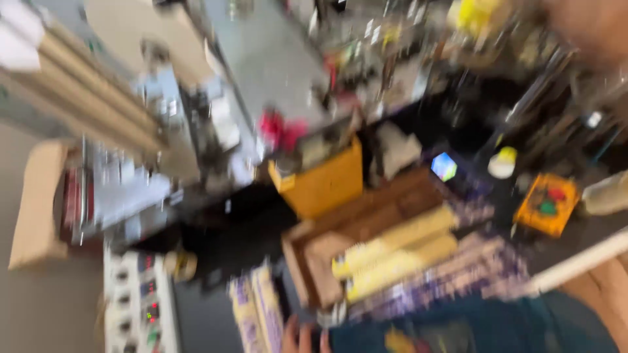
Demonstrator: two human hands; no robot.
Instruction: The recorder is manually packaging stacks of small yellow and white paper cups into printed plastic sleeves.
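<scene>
Blurred fingertips of one hand (304,338) near a brown tray (327,252).

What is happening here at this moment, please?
The picture is badly blurred by motion, so little is sure. A person stands over a crowded workbench. Only some fingertips show at the bottom edge, near a purple and cream packet; which hand they belong to, and whether they hold anything, cannot be told. Beside them lies an open cardboard box with long yellowish packets inside. A yellow bin stands behind it.
</scene>
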